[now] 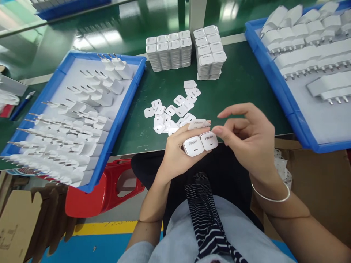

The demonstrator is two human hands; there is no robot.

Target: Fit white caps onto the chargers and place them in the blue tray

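Observation:
Two white chargers point(201, 143) lie side by side in my left hand point(174, 157), their printed end faces with a small slot turned up toward me. My left fingers are wrapped round them. A thin white faceplate point(197, 124) is also at those fingers, just beyond the chargers. Close by on the right is my right hand point(245, 135), with thumb and index finger apart and nothing seen between them. Its thumb tip is beside the right-hand charger; whether they touch I cannot tell. Loose white faceplates point(179, 100) are scattered on the green table point(241, 80) beyond my hands.
On the left, a blue tray point(116, 126) holds rows of white chargers with pins up. Another blue tray point(274, 86) of chargers stands on the right. Two blocks of stacked faceplates point(168, 53) stand at the back. Below the table are a red stool point(90, 197) and cardboard point(320, 182).

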